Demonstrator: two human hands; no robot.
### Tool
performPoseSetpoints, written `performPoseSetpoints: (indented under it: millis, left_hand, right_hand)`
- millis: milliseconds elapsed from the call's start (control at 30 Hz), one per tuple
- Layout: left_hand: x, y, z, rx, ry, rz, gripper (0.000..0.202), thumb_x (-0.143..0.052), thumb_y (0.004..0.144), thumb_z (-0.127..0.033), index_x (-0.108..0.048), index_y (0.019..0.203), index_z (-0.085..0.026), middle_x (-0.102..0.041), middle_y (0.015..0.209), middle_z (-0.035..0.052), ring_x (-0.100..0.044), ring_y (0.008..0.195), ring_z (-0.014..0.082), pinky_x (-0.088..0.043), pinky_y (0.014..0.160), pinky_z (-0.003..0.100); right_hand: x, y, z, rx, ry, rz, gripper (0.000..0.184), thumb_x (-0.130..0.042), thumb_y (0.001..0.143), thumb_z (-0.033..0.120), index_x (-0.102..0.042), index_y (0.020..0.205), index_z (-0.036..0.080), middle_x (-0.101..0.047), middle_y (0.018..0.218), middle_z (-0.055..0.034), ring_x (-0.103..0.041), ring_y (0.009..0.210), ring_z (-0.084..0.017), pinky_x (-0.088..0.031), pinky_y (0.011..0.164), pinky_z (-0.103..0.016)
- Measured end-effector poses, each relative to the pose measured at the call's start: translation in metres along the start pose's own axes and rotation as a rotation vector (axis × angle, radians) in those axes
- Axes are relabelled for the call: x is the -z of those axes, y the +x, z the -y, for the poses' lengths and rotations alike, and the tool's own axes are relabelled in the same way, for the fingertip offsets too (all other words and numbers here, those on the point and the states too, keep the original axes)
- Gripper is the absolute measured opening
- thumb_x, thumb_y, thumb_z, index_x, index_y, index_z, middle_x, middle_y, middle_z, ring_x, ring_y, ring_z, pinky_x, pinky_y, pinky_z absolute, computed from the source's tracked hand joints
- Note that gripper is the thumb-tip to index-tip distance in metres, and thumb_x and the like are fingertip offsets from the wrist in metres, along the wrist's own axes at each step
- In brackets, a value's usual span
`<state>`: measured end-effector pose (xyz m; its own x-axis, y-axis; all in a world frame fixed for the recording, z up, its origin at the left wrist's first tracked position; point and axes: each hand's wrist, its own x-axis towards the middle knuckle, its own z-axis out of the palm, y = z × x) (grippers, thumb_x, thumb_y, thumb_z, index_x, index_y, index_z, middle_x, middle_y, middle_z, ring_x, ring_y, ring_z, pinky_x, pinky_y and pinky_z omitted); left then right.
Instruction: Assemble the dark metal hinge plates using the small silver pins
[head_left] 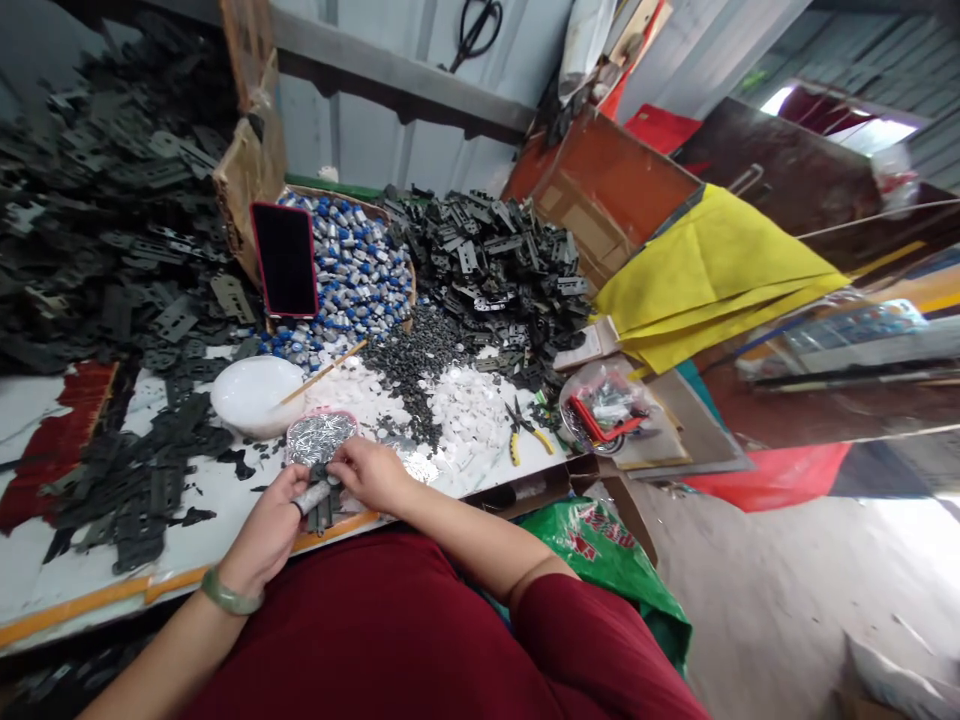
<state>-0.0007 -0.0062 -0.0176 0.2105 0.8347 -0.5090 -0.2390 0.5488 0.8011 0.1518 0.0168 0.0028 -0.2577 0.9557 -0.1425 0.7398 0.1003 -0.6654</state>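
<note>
Left hand (271, 515) narrowly holding a dark grey slotted part (324, 512) at the table's front edge, right hand (373, 476) bringing fingertips together over its top, any small piece between them being impossible to tell. Crowding just beyond the grip: pink-rimmed bowl (324, 410) of metal pins; farther left, white bowl (255, 390); farther beyond, upright phone (285, 260); rightward, white discs (469, 415), then yellow-handled pliers (514, 447). White tabletop (225, 520) is running beneath, corrugated metal wall (360, 140) rising behind.
</note>
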Motion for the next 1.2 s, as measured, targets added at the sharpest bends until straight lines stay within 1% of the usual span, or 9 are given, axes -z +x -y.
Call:
performPoseSetpoints:
  millis: [133, 300, 400, 533, 633, 900, 1000, 1067, 1200]
  left_hand:
    - [0.0, -0.006, 0.0, -0.039, 0.081, -0.014, 0.036, -0.076, 0.051, -0.022, -0.052, 0.077, -0.019, -0.064, 0.065, -0.003, -0.062, 0.062, 0.0164, -0.044, 0.053, 0.023]
    - [-0.004, -0.008, 0.004, -0.075, 0.171, 0.015, 0.037, -0.075, 0.05, -0.02, -0.052, 0.079, -0.021, -0.066, 0.069, -0.0012, -0.064, 0.071, 0.0199, -0.047, 0.057, 0.025]
    - [-0.003, -0.007, 0.005, -0.051, 0.146, 0.052, 0.034, -0.07, 0.052, -0.017, -0.052, 0.081, -0.02, -0.068, 0.074, -0.0002, -0.064, 0.073, 0.0198, -0.048, 0.061, 0.026]
    - [0.002, -0.006, 0.008, -0.02, 0.139, 0.073, 0.034, -0.065, 0.051, -0.013, -0.054, 0.083, -0.02, -0.068, 0.075, -0.0006, -0.064, 0.073, 0.0185, -0.049, 0.065, 0.027]
    - [0.002, -0.006, 0.009, 0.0, 0.136, 0.058, 0.034, -0.067, 0.052, -0.015, -0.054, 0.083, -0.02, -0.068, 0.073, -0.0009, -0.064, 0.07, 0.0178, -0.048, 0.062, 0.026]
    - [-0.005, -0.01, 0.007, -0.008, 0.118, 0.048, 0.035, -0.074, 0.051, -0.017, -0.054, 0.08, -0.02, -0.067, 0.071, -0.0018, -0.062, 0.063, 0.0156, -0.044, 0.054, 0.023]
    - [-0.003, -0.009, 0.009, -0.009, 0.105, 0.047, 0.035, -0.073, 0.053, -0.015, -0.055, 0.082, -0.02, -0.067, 0.07, -0.0022, -0.061, 0.062, 0.0147, -0.045, 0.056, 0.023]
    - [-0.004, -0.007, 0.008, 0.017, 0.089, 0.051, 0.036, -0.075, 0.052, -0.016, -0.055, 0.083, -0.019, -0.067, 0.071, -0.0017, -0.062, 0.064, 0.0153, -0.045, 0.057, 0.023]
    - [-0.014, -0.004, 0.004, 0.036, 0.027, 0.053, 0.035, -0.076, 0.05, -0.017, -0.057, 0.08, -0.018, -0.068, 0.071, -0.0009, -0.063, 0.065, 0.0155, -0.046, 0.058, 0.023]
  right_hand:
    - [-0.008, -0.006, 0.001, -0.03, -0.008, -0.01, 0.009, -0.061, 0.084, 0.031, -0.059, 0.082, 0.022, -0.062, 0.08, 0.0013, -0.056, 0.074, -0.013, -0.037, 0.064, -0.022]
    - [-0.005, -0.009, -0.018, 0.022, 0.209, 0.044, 0.009, -0.063, 0.083, 0.027, -0.06, 0.08, 0.019, -0.061, 0.075, 0.0033, -0.054, 0.067, -0.009, -0.04, 0.063, -0.019]
    - [0.026, -0.007, -0.048, 0.021, 0.139, -0.024, 0.006, -0.063, 0.082, 0.023, -0.063, 0.078, 0.018, -0.063, 0.079, 0.0012, -0.056, 0.075, -0.011, -0.041, 0.07, -0.02]
    - [0.089, -0.008, -0.097, -0.369, -0.214, -0.336, 0.012, -0.054, 0.086, 0.021, -0.066, 0.083, 0.019, -0.063, 0.089, -0.0052, -0.056, 0.085, -0.017, -0.04, 0.074, -0.026]
    - [0.115, -0.01, -0.121, -0.472, -0.351, -0.363, 0.015, -0.052, 0.086, 0.019, -0.068, 0.088, 0.019, -0.063, 0.093, -0.0075, -0.056, 0.088, -0.018, -0.04, 0.075, -0.027]
    - [0.094, 0.011, -0.125, -0.334, -0.519, -0.317, 0.014, -0.054, 0.084, 0.019, -0.067, 0.079, 0.017, -0.062, 0.092, -0.0126, -0.054, 0.096, -0.023, -0.041, 0.079, -0.03]
    - [0.091, 0.012, -0.12, -0.323, -0.275, -0.441, 0.012, -0.052, 0.082, 0.016, -0.062, 0.074, 0.017, -0.064, 0.087, -0.0097, -0.057, 0.091, -0.02, -0.043, 0.08, -0.031]
    - [0.084, 0.012, -0.112, -0.338, 0.085, -0.492, 0.01, -0.051, 0.08, 0.02, -0.058, 0.075, 0.017, -0.064, 0.08, -0.0055, -0.059, 0.08, -0.017, -0.046, 0.075, -0.03]
    - [0.048, 0.013, -0.081, -0.307, 0.837, -0.325, 0.016, -0.06, 0.072, 0.029, -0.055, 0.082, 0.018, -0.064, 0.073, 0.0001, -0.061, 0.063, -0.013, -0.048, 0.057, -0.024]
